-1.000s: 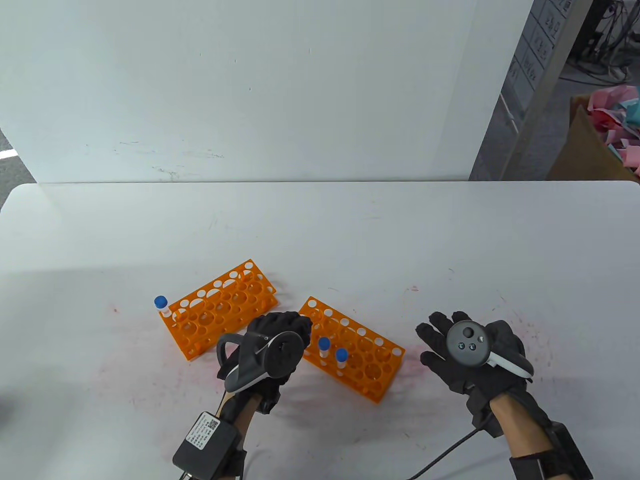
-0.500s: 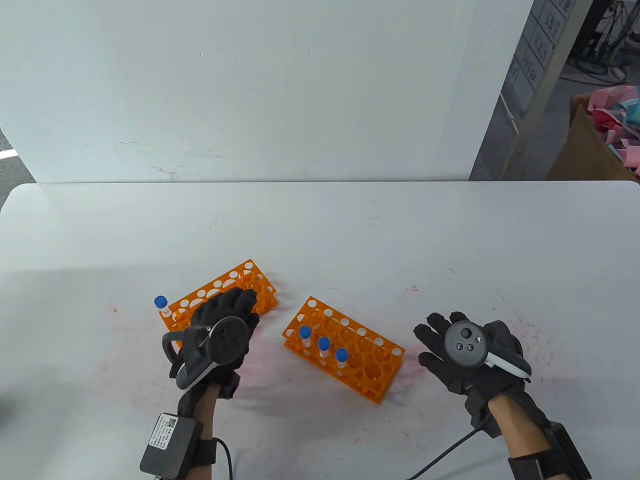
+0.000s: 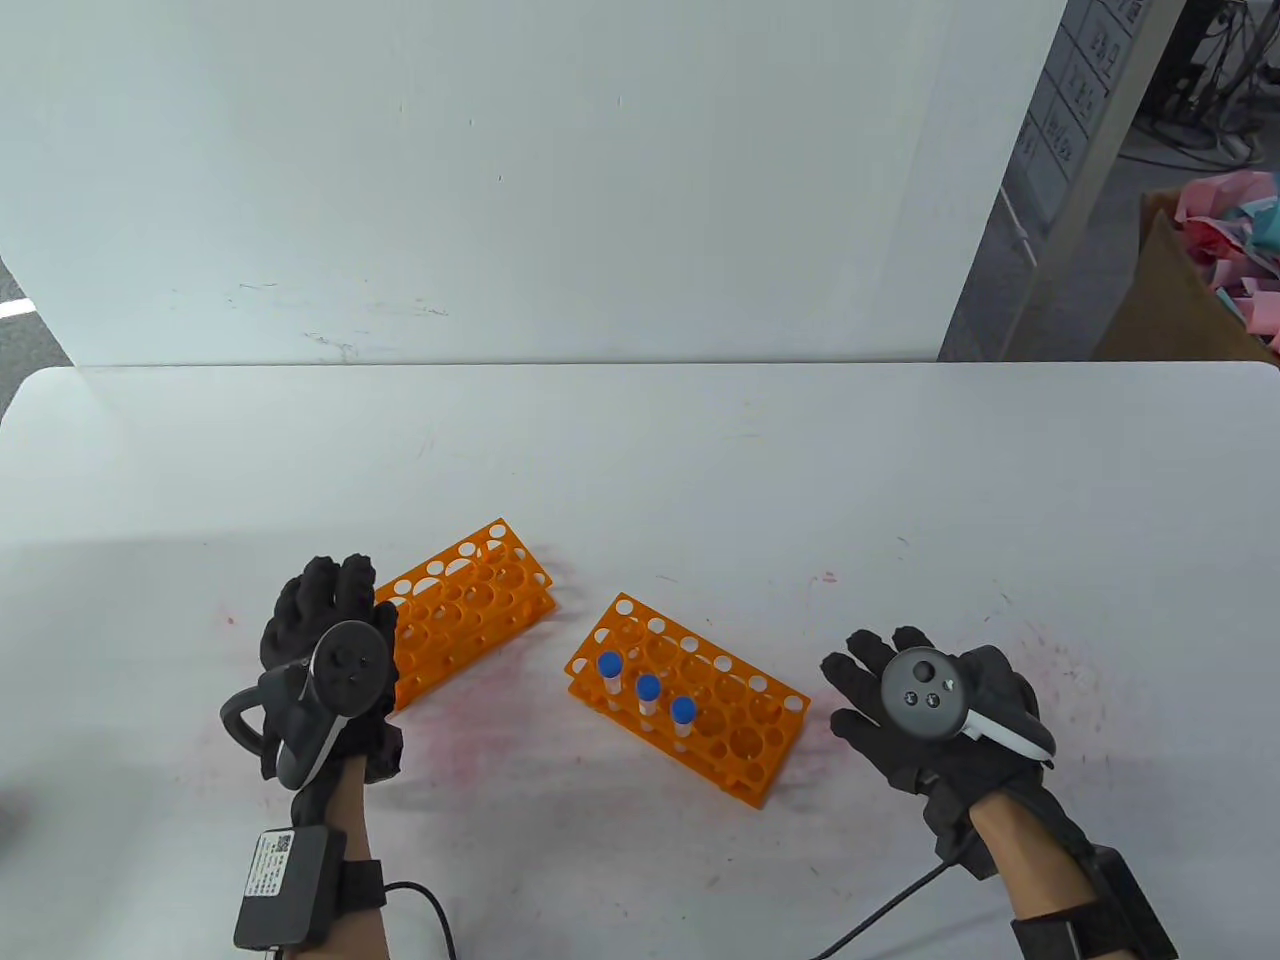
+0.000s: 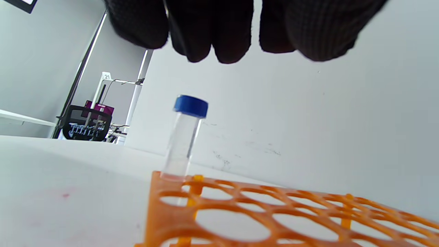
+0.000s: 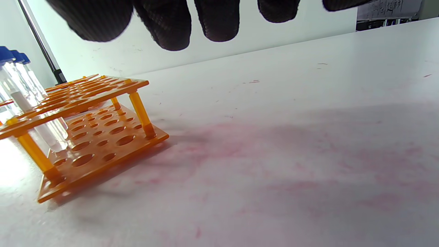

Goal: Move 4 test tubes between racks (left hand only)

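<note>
The left hand [image 3: 325, 670] hovers, fingers loosely curled and holding nothing, over the left rack's [image 3: 465, 610] 8 o'clock corner, above the last tube [image 4: 185, 135]. Three tubes [image 3: 647, 695] stand in the right rack [image 3: 745, 720]. The right hand [image 3: 925, 715] is spread flat, empty.

A: Where do the racks stand on the tabletop [image 3: 700, 470]?
B: Left rack [image 3: 465, 610] and right rack [image 3: 690, 695] side by side — three tubes [image 3: 647, 693] in the right rack's near-left row.
A: And the hands?
B: Left hand [image 3: 325, 670] over the left rack's left end, above one tube [image 4: 185, 137] — right hand [image 3: 925, 710] right of the right rack.
</note>
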Demonstrator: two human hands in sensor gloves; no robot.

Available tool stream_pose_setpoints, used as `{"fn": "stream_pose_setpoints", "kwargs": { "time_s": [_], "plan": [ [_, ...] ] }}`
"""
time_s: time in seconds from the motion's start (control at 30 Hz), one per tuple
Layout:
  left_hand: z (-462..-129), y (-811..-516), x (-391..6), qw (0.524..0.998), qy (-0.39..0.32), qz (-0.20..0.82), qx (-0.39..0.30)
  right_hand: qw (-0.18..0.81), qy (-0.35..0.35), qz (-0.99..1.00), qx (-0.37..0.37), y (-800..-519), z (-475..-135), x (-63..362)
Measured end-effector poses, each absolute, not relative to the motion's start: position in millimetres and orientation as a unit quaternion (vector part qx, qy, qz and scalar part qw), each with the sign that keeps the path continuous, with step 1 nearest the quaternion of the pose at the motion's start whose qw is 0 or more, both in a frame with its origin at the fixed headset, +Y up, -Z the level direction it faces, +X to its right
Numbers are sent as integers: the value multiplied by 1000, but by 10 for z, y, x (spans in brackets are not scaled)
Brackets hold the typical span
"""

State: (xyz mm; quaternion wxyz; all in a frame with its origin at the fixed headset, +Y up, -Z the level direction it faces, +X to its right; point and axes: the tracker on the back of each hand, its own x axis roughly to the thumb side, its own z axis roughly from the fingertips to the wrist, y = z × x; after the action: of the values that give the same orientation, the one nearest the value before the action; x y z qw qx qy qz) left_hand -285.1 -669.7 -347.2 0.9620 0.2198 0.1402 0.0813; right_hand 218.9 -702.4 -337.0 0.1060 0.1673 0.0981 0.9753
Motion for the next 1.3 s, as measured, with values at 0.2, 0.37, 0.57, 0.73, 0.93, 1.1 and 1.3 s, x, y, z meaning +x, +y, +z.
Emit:
{"fn": "stream_pose_setpoints", "kwargs": {
  "time_s": [0.2, 0.37, 0.57, 0.73, 0.93, 1.1, 1.3],
  "plan": [
    [-3551, -6818, -2964, 966, 181, 42, 178, 107, 101, 975, 167, -7033, -3383, 2185],
    [-3611, -6887, -2981, 968, 200, 23, 149, 110, 98, 975, 164, -7022, -3379, 2202],
    [-3622, -6904, -2982, 967, 210, 11, 144, 112, 97, 975, 165, -7016, -3381, 2207],
    [-3643, -6908, -2996, 965, 219, -1, 141, 110, 98, 975, 165, -7016, -3381, 2203],
    [-3687, -6895, -3012, 964, 231, -8, 130, 112, 100, 975, 163, -7015, -3383, 2204],
    [-3702, -6880, -3014, 962, 235, -19, 135, 112, 101, 975, 163, -7014, -3383, 2205],
    [-3702, -6880, -3032, 961, 232, -16, 147, 113, 99, 975, 162, -7013, -3388, 2212]
  ]
}}
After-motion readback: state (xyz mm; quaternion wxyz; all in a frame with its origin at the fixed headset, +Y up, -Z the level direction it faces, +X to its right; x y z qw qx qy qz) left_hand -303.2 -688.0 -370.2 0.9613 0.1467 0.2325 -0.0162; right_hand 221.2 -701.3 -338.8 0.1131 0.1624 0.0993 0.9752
